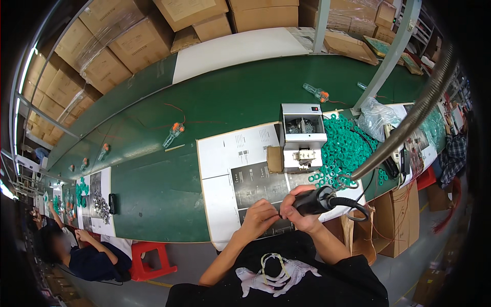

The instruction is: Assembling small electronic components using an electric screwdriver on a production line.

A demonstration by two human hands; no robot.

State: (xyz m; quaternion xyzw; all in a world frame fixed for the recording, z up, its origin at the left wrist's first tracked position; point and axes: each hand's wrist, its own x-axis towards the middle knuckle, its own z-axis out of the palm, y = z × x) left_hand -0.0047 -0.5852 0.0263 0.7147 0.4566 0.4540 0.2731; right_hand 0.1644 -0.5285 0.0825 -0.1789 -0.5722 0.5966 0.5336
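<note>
My right hand (304, 222) is wrapped round a black electric screwdriver (313, 200), which lies nearly level with its cable end to the right. My left hand (258, 219) is pinched close in front of the screwdriver's tip. Whatever small thing its fingers hold is hidden. Both hands are over the table's near edge, above a printed cardboard sheet (217, 189). Beyond them stands a grey and white screw feeder box (303, 137). Many green rings (343, 143) are heaped at its right side.
A coiled metal spring (409, 125) slants down toward the screwdriver. Transparent parts with orange ends, one of them a clear-bodied piece (175, 134), lie along the green table (148, 189). A grey post (391, 56) rises at right. A co-worker (87, 250) sits at left beside a red stool (151, 260).
</note>
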